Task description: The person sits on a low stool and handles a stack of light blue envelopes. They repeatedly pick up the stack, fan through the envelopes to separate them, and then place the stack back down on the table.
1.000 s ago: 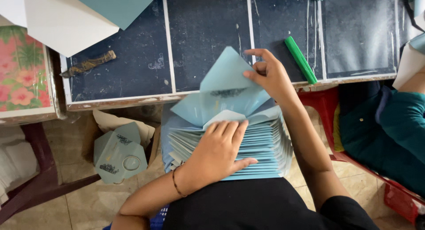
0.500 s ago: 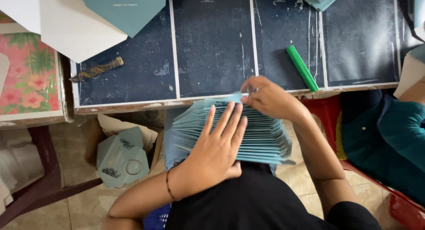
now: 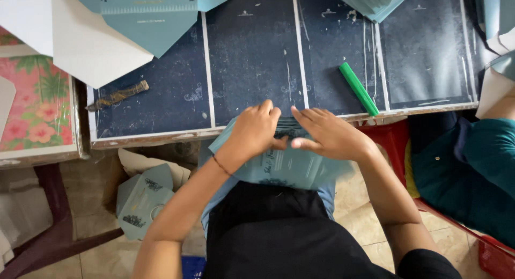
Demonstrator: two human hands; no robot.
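Note:
A thick stack of light blue envelopes (image 3: pixel 292 169) rests on my lap, against the front edge of a dark blue table (image 3: pixel 252 59). My left hand (image 3: pixel 256 133) grips the stack's far left corner, fingers curled over its top edge. My right hand (image 3: pixel 328 133) lies on the far right part, fingers pointing left and nearly touching the left hand's. Both hands hold the stack together at the table edge.
A green stick-like tool (image 3: pixel 358 88) and a small brown knife-like tool (image 3: pixel 118 95) lie on the table. More teal envelopes (image 3: pixel 147 16) and white paper (image 3: pixel 80 43) sit at the back left. A floral box (image 3: pixel 35 107) stands left; folded teal pieces (image 3: pixel 142 198) lie on the floor. A person in teal (image 3: pixel 472 166) sits right.
The fanned stack has been squared up and pushed toward the table edge. My left hand went from flat on top to gripping the far edge beside my right hand.

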